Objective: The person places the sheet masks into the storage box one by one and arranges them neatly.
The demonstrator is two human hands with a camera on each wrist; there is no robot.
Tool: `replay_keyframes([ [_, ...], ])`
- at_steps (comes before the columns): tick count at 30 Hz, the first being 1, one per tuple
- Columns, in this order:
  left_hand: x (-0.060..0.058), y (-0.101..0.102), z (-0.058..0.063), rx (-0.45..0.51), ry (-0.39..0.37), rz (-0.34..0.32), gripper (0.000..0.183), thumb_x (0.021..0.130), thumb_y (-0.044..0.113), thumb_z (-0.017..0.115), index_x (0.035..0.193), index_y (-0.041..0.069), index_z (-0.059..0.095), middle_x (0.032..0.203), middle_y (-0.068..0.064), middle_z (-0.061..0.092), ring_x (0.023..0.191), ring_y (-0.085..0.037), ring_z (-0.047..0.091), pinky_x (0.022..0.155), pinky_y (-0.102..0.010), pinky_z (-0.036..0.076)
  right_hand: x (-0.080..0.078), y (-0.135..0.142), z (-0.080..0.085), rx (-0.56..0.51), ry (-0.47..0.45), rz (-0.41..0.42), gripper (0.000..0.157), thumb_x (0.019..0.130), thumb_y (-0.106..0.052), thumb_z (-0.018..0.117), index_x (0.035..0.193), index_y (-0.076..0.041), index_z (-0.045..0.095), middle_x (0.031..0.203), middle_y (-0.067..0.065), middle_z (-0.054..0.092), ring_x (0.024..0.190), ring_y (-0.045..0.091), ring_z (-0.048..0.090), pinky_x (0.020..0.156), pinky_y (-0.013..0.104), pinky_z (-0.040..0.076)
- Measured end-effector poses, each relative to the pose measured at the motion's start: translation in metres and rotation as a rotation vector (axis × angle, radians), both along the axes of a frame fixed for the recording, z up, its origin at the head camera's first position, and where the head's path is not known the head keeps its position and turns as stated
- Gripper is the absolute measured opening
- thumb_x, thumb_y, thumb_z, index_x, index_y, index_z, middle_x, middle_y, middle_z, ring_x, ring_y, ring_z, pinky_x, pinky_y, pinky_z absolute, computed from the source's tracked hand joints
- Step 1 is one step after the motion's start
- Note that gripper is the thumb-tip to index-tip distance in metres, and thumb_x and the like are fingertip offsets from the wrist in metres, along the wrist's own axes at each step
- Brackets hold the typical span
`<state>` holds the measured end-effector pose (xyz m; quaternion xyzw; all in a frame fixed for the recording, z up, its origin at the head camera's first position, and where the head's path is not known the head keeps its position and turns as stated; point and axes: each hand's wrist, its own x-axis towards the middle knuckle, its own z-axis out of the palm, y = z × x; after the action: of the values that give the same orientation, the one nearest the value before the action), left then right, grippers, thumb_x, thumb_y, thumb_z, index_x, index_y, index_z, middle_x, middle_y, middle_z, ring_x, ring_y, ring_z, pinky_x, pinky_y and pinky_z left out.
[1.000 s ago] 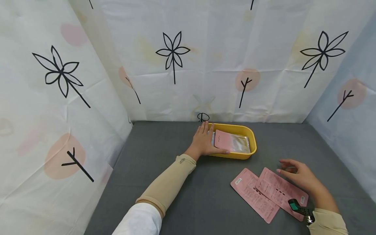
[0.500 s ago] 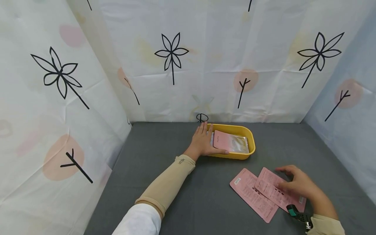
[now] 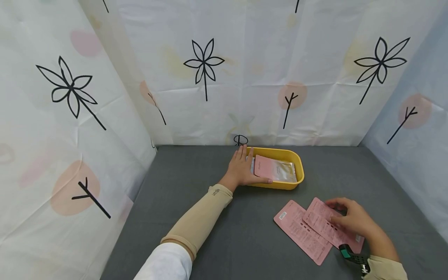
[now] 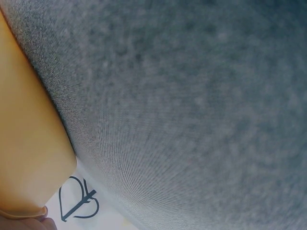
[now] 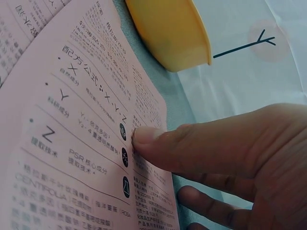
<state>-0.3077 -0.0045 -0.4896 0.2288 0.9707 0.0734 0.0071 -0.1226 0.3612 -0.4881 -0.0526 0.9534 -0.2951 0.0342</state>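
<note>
My left hand (image 3: pixel 240 170) lies across the left end of a yellow basket (image 3: pixel 298 171), fingers spread and fairly straight, thumb along the front rim. Inside that basket is a pink and silver face mask packet (image 3: pixel 273 169), with a paler one partly hidden by my hand. With my right hand (image 3: pixel 353 218) I pinch a pink face mask packet (image 3: pixel 320 221) by its right edge. The right wrist view shows my thumb (image 5: pixel 168 143) on its printed face and other fingers behind the edge. A second pink packet (image 3: pixel 297 229) lies flat, overlapped by the pinched one.
Dark grey cloth (image 3: pixel 245 225) covers the table. Patterned white fabric (image 3: pixel 245 112) stands as walls behind and at both sides. A black device with a green patch (image 3: pixel 345 252) is strapped at my right wrist.
My right hand has moved left and down onto the right packet and taken hold of its edge, whose far end has shifted slightly. My left hand stays on the basket.
</note>
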Motion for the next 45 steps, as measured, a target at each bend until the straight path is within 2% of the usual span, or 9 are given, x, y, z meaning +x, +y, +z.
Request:
replay_keyframes([
  [7,-0.001,0.000,-0.001,0.010,-0.002,-0.002,0.148,0.069,0.103,0.053,0.172,0.011,0.001,0.179,-0.016,-0.009,0.168,-0.034,0.000,0.136,-0.048,0.007,-0.001,0.000,0.000,0.004,0.003,0.007,0.044,0.083,-0.011,0.088,0.123,0.000,0.074,0.118,0.018,0.072,0.105,0.031,0.064,0.078,0.034,0.053],
  [13,0.001,0.000,0.001,0.002,0.003,0.008,0.146,0.070,0.102,0.054,0.172,0.011,0.003,0.180,-0.015,-0.008,0.168,-0.033,-0.001,0.137,-0.047,0.007,-0.001,0.001,0.000,-0.050,-0.009,0.019,0.031,0.083,-0.006,0.086,0.111,-0.005,0.076,0.113,0.014,0.071,0.096,0.016,0.060,0.074,0.025,0.050],
  [20,0.000,0.001,-0.001,-0.005,-0.001,0.003,0.147,0.070,0.104,0.052,0.172,0.013,-0.001,0.179,-0.015,-0.009,0.168,-0.034,0.001,0.137,-0.047,0.006,0.000,0.001,0.000,-0.101,-0.006,0.039,0.025,0.083,-0.001,0.083,0.107,-0.007,0.076,0.114,0.013,0.064,0.088,0.009,0.055,0.070,0.024,0.048],
  [24,-0.001,0.000,-0.001,-0.017,-0.017,0.001,0.148,0.069,0.105,0.050,0.171,0.015,-0.007,0.179,-0.015,-0.011,0.168,-0.033,-0.001,0.137,-0.047,0.006,0.000,0.003,0.001,-0.125,0.058,0.072,0.020,0.084,0.002,0.083,0.102,-0.006,0.078,0.111,0.011,0.069,0.087,0.001,0.056,0.068,0.023,0.049],
  [29,-0.001,0.001,-0.001,-0.008,-0.016,0.006,0.147,0.070,0.104,0.052,0.172,0.014,-0.004,0.179,-0.014,-0.012,0.168,-0.033,-0.002,0.137,-0.046,0.004,-0.001,0.005,0.006,-0.183,0.176,0.135,0.015,0.087,0.004,0.081,0.096,-0.007,0.082,0.103,-0.008,0.074,0.091,-0.010,0.060,0.072,0.017,0.053],
  [33,0.001,0.001,0.001,0.006,-0.003,0.012,0.145,0.071,0.101,0.055,0.172,0.013,0.000,0.179,-0.014,-0.009,0.168,-0.033,0.000,0.137,-0.046,0.006,-0.002,0.006,0.012,-0.238,0.215,0.163,0.019,0.090,0.007,0.077,0.101,-0.007,0.083,0.104,-0.017,0.071,0.095,-0.010,0.061,0.074,0.014,0.053],
  [39,0.000,0.000,0.000,0.000,0.002,0.005,0.145,0.071,0.102,0.053,0.172,0.014,-0.002,0.179,-0.015,-0.009,0.168,-0.033,0.000,0.137,-0.046,0.005,-0.001,0.002,0.025,-0.343,0.204,0.205,0.017,0.096,0.007,0.071,0.107,-0.002,0.081,0.108,-0.012,0.071,0.095,0.001,0.064,0.075,0.013,0.053],
  [45,0.006,0.000,0.003,0.009,0.025,0.004,0.143,0.073,0.101,0.055,0.172,0.014,-0.001,0.179,-0.016,-0.006,0.168,-0.033,0.003,0.137,-0.046,0.007,0.000,-0.004,0.037,-0.378,0.247,0.227,0.018,0.094,0.009,0.073,0.108,0.001,0.080,0.109,-0.014,0.072,0.099,-0.001,0.066,0.076,0.011,0.054],
])
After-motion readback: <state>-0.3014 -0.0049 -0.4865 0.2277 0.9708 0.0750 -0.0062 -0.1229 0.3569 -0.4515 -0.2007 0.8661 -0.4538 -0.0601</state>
